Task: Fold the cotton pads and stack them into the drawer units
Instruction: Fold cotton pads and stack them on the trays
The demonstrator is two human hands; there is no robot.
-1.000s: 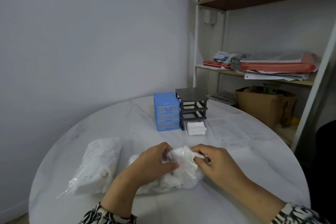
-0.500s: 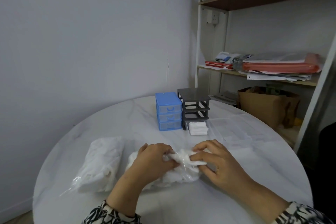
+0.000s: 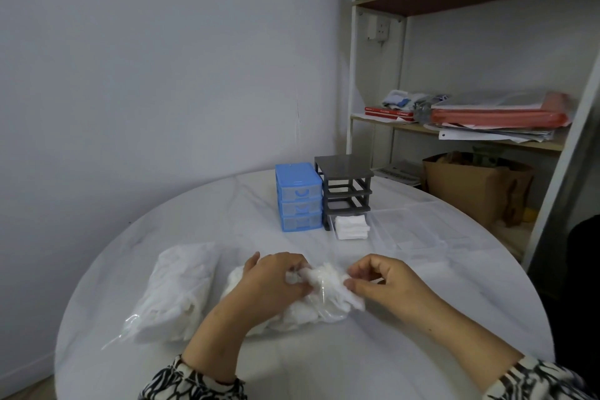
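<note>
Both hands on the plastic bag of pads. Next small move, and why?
Probably pull one cotton pad free of the open bag. The left hand and right hand both pinch crumpled white material at the bag's mouth, and nothing is clear of it yet. Folded pads already sit in the clear drawer in front of the grey drawer unit, so folding comes after.
</note>
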